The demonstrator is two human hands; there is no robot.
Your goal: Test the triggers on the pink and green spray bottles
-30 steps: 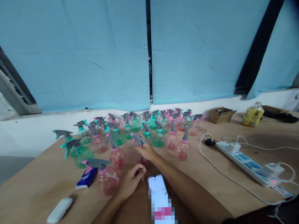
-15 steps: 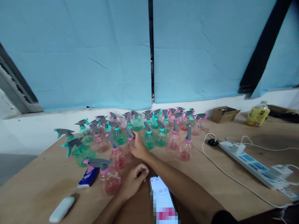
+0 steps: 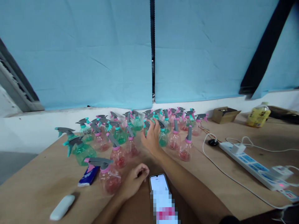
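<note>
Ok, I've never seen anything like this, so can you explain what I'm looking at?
There's no machine: the view comes from a camera worn on someone's head, looking forward and down. On the table are many pink and green spray bottles, with a blue packet, a white oblong object and a power strip around them. The right hand is at a green spray bottle, fingers spread; whether they touch it is unclear. The left hand is loosely curled near a pink spray bottle, nothing visible in it.
</note>
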